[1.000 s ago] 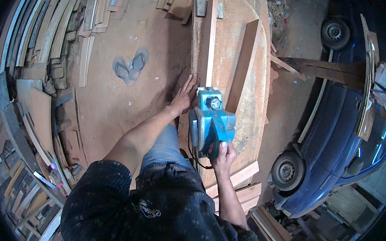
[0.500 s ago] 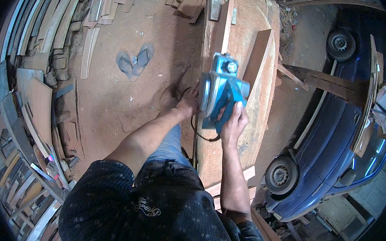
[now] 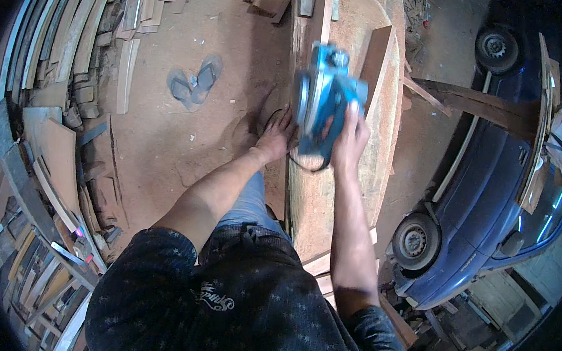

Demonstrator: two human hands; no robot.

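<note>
A teal electric hand planer (image 3: 331, 100) sits over a narrow reddish board (image 3: 322, 15) on the wooden workbench (image 3: 345, 201). My right hand (image 3: 351, 138) is wrapped round the planer's rear handle, thumb on top. My left hand (image 3: 276, 137) is at the bench's left edge, beside the planer, its fingers stretched forward. Whether its fingertips touch the board or the bench, I cannot tell. A black cord (image 3: 308, 167) loops from the planer's rear. The planer is slightly blurred and covers the near part of the board. To its right lies a second reddish board (image 3: 376, 60).
Grey flip-flops (image 3: 193, 84) lie on the dirt floor to the left. Stacked planks (image 3: 74, 24) line the far left. A blue vehicle (image 3: 485, 213) stands to the right, with a timber beam (image 3: 480, 113) between it and the bench.
My right hand has pushed the planer forward, away from me, along the board. My left hand stays by the bench edge. The whole view has shifted slightly.
</note>
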